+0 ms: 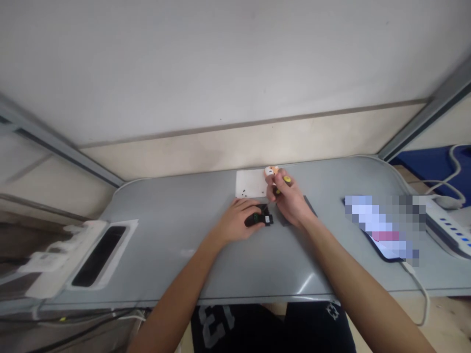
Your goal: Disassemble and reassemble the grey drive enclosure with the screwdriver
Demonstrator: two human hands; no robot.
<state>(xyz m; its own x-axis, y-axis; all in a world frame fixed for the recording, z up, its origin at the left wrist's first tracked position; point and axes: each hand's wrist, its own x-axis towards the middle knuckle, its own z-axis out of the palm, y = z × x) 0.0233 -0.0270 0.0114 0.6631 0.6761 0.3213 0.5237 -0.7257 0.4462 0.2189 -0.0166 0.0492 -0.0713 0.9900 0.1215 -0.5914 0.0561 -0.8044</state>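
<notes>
The person's left hand (pixel 237 220) is partly curled over a small black device (pixel 267 219) with green markings, fingers across its far side and thumb at its near edge, pinning it to the grey tabletop (pixel 165 211) near the middle; the right hand (pixel 289 196) is closed round a yellow-and-dark screwdriver (pixel 287 180), whose thin shaft slants down toward the device; whether its tip touches cannot be told.

Just beyond the hands lies a white sheet (pixel 250 181) bearing a few tiny dark pieces (pixel 244 192), too small to identify; an orange-and-white animal figurine (pixel 271 170) sits at its right end, just behind the right hand; a dark flat panel (pixel 310 206) lies partly hidden beneath the right wrist.

Well apart on the right, a lit smartphone (pixel 384 240) lies near a white power strip (pixel 447 228), a white cable (pixel 423 289) at its near end; on the left, a dark-screened phone (pixel 99 255) rests on white paper (pixel 127 238) beside another power strip (pixel 79 245).
</notes>
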